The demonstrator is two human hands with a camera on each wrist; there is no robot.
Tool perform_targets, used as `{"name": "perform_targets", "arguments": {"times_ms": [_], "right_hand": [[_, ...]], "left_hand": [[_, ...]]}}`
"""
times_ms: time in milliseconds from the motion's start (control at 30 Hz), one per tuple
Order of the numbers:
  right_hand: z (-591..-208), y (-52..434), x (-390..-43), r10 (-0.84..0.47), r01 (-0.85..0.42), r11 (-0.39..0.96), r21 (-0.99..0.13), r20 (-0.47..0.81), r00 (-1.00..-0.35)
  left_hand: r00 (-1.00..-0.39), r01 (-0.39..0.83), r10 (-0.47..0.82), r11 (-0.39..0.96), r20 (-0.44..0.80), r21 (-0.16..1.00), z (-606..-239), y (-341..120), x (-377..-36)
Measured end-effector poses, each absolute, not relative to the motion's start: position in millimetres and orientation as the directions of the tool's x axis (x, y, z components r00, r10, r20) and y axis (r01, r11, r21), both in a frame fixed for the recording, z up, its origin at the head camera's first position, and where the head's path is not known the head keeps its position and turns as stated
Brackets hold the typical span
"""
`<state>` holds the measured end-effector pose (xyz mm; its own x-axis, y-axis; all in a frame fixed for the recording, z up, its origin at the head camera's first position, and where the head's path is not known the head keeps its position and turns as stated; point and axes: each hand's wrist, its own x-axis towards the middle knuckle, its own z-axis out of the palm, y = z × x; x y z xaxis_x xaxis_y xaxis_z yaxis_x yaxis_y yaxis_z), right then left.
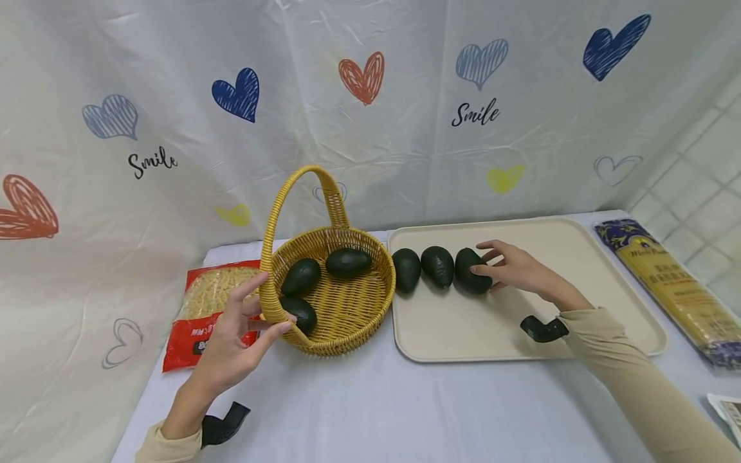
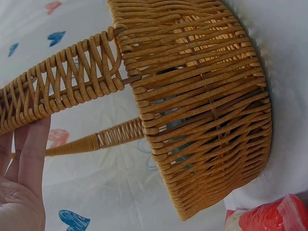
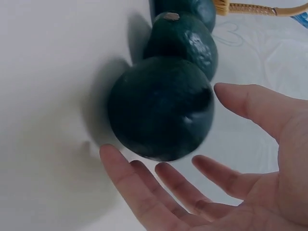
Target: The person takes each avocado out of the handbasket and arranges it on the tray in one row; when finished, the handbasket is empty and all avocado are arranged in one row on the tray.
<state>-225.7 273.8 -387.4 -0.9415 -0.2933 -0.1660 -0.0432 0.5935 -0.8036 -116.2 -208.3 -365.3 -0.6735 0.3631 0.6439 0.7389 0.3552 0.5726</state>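
My left hand (image 1: 228, 350) holds the yellow wicker basket (image 1: 353, 341) by the lower part of its arched handle (image 1: 269, 254), thumb on one side and fingers on the other. Inside the basket lie three dark green avocados, the nearest avocado (image 1: 300, 315) partly behind the handle. On the beige tray (image 1: 451, 334), three more form a row: a left avocado (image 1: 407, 270), a middle avocado (image 1: 438, 266) and a right avocado (image 1: 467, 271). Around that right one my right hand (image 1: 521, 269) spreads its fingers; in the right wrist view gaps show between most fingertips and the avocado (image 3: 159, 110).
Left of the basket lies a red bag of pasta (image 1: 217, 289), partly behind my left hand. A long yellow pasta packet (image 1: 671, 283) lies along the tray's right side. A white packet (image 1: 728, 411) shows at the right edge. Behind the table hangs a heart-printed cloth (image 1: 405, 161).
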Motion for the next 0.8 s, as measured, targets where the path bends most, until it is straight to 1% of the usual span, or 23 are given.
{"name": "perform_targets", "arguments": {"times_ms": [167, 300, 400, 500, 633, 733, 800], "right_hand": [[-374, 276, -226, -0.311, -0.102, 0.623, -0.775, -0.126, -0.942], [-352, 270, -227, -0.323, -0.198, 0.679, -0.707, -0.046, -0.945], [-335, 256, -227, -0.352, -0.270, 0.695, -0.666, 0.013, -0.936], [-321, 235, -228, -0.409, -0.343, 0.667, -0.661, 0.060, -0.911], [-309, 202, -233, -0.500, -0.445, 0.617, -0.649, 0.114, -0.859], [-303, 177, -239, -0.558, -0.498, 0.597, -0.629, 0.120, -0.821], [-299, 160, -243, -0.588, -0.511, 0.592, -0.623, 0.099, -0.802]], "left_hand": [[-0.669, 0.743, 0.368, 0.356, 0.646, 0.566, -365, -210, -116], [-0.667, 0.745, 0.372, 0.353, 0.646, 0.566, -365, -211, -117], [-0.667, 0.745, 0.373, 0.352, 0.645, 0.567, -365, -211, -117], [-0.667, 0.745, 0.373, 0.354, 0.645, 0.565, -364, -211, -117], [-0.667, 0.745, 0.376, 0.342, 0.643, 0.573, -363, -210, -116], [-0.665, 0.747, 0.379, 0.326, 0.644, 0.579, -363, -209, -116], [-0.666, 0.746, 0.380, 0.321, 0.642, 0.584, -363, -208, -117]]}}
